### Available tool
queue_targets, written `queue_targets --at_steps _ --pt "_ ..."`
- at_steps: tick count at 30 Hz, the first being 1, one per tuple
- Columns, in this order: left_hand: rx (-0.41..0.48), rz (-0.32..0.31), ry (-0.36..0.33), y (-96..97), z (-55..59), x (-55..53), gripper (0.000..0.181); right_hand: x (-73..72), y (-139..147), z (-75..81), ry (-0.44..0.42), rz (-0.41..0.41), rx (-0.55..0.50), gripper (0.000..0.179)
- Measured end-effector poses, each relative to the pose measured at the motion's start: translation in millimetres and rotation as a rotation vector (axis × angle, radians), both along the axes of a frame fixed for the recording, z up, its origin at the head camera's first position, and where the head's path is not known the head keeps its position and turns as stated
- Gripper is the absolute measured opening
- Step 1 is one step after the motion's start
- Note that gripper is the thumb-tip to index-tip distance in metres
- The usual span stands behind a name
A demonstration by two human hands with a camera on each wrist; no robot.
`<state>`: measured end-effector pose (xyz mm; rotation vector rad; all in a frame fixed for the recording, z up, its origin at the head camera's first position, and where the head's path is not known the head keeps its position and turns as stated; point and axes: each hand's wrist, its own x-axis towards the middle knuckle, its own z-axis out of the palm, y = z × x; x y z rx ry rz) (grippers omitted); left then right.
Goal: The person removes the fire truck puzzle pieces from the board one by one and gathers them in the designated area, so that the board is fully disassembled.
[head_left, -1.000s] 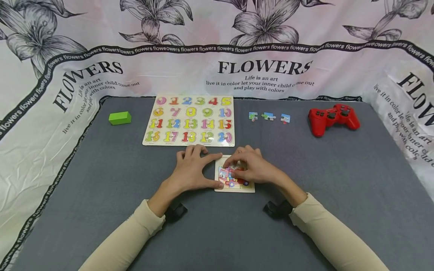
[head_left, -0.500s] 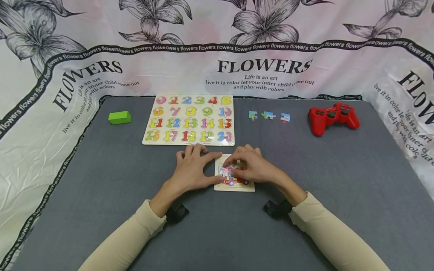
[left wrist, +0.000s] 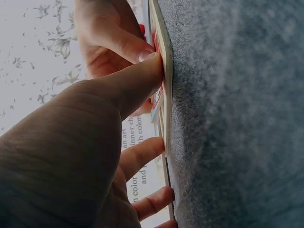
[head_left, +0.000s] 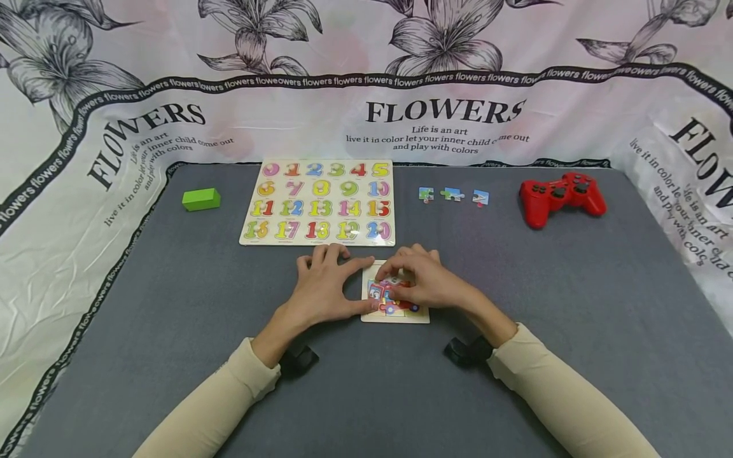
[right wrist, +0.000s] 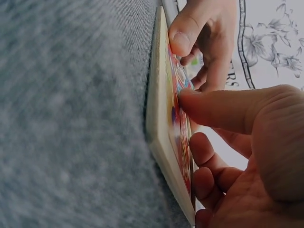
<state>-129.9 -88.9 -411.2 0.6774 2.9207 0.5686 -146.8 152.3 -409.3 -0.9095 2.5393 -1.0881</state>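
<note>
A small wooden jigsaw board (head_left: 420,318) with a red car picture lies on the grey table between both hands. The left hand (head_left: 321,289) spreads along its left side, thumb pressing near the close corner and index fingertip at the far one. The right hand (head_left: 426,280) arches over the picture, its thumb and index finger pinching a puzzle piece (head_left: 375,291) at the car's left end. In the left wrist view this puzzle piece (left wrist: 156,109) stands tilted up from the board. The right hand's curled fingers cover the board's upper right.
Behind the hands lies a number board (head_left: 317,197) with coloured numerals. Three loose puzzle pieces (head_left: 453,194) sit in a row to its right, then a red game controller (head_left: 561,198). A green block (head_left: 201,199) is at the far left. Flower-printed cloth (head_left: 321,121) rises behind the table.
The left thumb has shifted slightly away from the board's near edge. The car's left end looks redder and less glossy than a second ago. The right hand has barely moved.
</note>
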Motion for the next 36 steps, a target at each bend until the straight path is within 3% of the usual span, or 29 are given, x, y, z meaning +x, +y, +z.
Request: queue_targets --at_steps 11,19,36 --pt "0.024 -0.012 -0.023 -1.3 0.4 0.8 0.084 0.4 -2 -1.4 -0.091 0.016 -0.117 0.016" --pt "0.037 -0.004 -0.029 0.1 1.6 2.4 0.083 -1.7 -4 -3.1 -0.095 0.034 -0.156 0.013" --pt "0.018 0.009 -0.039 -0.4 0.5 2.4 0.084 -6.6 7 1.6 -0.144 -0.045 -0.243 0.017"
